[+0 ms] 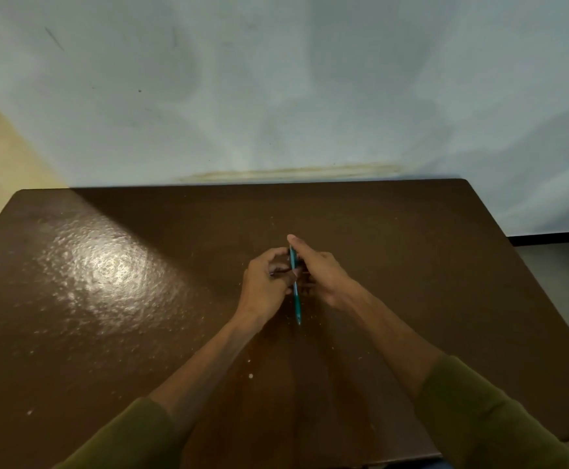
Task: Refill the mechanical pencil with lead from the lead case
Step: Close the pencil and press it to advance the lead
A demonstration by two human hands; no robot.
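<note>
Teal mechanical pencil (296,292), dark brown speckled table (141,299), olive green sleeves (499,411), pale blue-grey wall (276,79)

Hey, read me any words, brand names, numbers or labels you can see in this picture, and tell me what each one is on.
No text can be read anywhere in this view.
Teal mechanical pencil: any print on its barrel is too small and blurred to read.
Small dark item in the left hand: mostly hidden, no lettering visible.
Right hand, brown table, wall: no writing, only marks and stains.
</note>
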